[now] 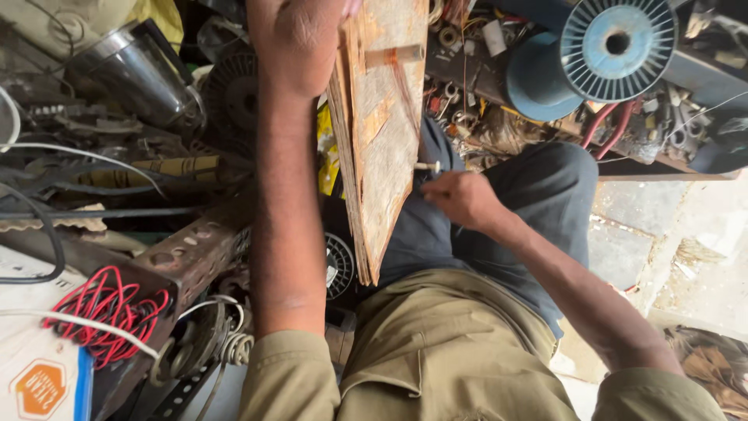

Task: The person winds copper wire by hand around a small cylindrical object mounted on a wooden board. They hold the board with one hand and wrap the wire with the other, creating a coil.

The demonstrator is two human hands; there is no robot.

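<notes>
My left hand point(300, 39) grips the top edge of a worn wooden board point(382, 132) and holds it upright and tilted over my lap. A thin copper wire runs down the board's face. My right hand point(460, 199) is closed on a small pale peg or handle point(428, 166) that sticks out at the board's right edge. Below are my olive shirt and dark trousers.
A large blue empty wire spool point(608, 47) lies at the upper right among small parts. At left are a shiny metal pot point(144, 74), a rusty perforated metal bar point(187, 261), a red wire coil point(105, 312) and cables. Stone floor point(662, 226) at right.
</notes>
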